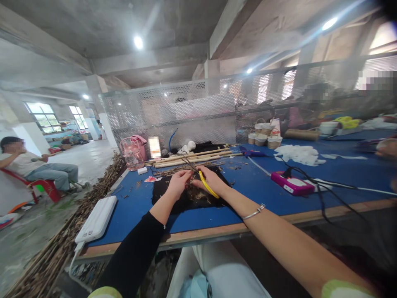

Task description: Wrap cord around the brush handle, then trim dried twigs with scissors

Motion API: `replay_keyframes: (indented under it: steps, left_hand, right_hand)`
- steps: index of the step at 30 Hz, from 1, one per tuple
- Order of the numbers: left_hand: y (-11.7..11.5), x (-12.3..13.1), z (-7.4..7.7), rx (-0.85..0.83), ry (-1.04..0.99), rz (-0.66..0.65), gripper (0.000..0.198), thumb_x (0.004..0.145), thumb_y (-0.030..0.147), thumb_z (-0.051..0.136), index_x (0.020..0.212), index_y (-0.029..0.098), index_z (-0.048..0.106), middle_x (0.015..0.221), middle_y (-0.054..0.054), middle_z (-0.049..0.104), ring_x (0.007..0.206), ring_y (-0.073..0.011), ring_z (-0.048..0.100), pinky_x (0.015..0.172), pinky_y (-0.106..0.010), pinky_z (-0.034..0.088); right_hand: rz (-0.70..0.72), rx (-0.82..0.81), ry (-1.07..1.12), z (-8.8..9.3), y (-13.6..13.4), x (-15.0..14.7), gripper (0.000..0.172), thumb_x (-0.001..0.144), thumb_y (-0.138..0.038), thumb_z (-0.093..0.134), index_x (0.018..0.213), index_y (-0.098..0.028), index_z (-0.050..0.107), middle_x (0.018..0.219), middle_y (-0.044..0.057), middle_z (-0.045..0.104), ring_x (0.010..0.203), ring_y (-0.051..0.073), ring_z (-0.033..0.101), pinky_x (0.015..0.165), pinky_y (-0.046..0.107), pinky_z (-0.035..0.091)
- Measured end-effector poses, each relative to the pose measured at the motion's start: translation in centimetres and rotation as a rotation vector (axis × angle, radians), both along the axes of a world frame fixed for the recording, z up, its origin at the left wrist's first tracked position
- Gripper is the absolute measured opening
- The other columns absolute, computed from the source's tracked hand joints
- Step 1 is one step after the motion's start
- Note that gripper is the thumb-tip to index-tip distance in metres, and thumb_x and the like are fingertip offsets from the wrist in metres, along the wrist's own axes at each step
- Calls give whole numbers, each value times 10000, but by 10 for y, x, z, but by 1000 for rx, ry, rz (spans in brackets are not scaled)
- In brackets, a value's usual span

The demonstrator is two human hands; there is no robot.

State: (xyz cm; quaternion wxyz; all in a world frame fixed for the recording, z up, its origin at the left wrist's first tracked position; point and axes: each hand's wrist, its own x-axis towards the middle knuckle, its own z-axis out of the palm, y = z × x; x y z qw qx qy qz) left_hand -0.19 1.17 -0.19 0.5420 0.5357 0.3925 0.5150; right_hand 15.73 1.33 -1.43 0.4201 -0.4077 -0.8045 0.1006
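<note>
At a blue worktable [254, 182], a person's right hand [213, 179] grips yellow-handled scissors [208, 187], blades toward 11 o'clock, above brown dried scraps [194, 193] on a black cloth [159, 195]. The left hand [178, 185] curls in at the scraps' 10 o'clock; whether it pinches a piece cannot be told. Sticks [169, 164] lie at the cloth's 12 o'clock. Trimming appears in hand; the next cut calls for fingers clear of the blades.

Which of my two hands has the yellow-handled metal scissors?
Your right hand, its bare forearm wearing a silver bangle, holds the yellow-handled metal scissors; your left hand, extending from a black sleeve, doesn't.
</note>
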Motion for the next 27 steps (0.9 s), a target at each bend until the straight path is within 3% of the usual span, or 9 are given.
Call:
replay_keyframes:
  steps: [9,21,27]
  left_hand:
    - [-2,1,3,23,18,37,297,611,373,678,772,126,640,560,28,530,422,-34,369,400,-169,239]
    - [1,-2,0,79,26,75,296,651,391,655,751,113,639,520,32,492,419,-37,358,389,-168,239]
    - [1,-2,2,45,-13,111,307,635,392,661,767,115,641,565,22,523,438,-39,362,406,-170,251]
  right_hand:
    - [-80,63,-58,1,0,1,487,716,-456,620,1101,-165,553,979,91,622,813,189,568,723,288,436]
    - [-129,68,-20,1,1,1,424,770,-497,534,1001,-148,601,686,34,609,577,141,508,565,234,385]
    - [-184,30,-72,0,1,0,452,740,-486,575,1058,-165,563,751,40,625,633,159,546,607,257,408]
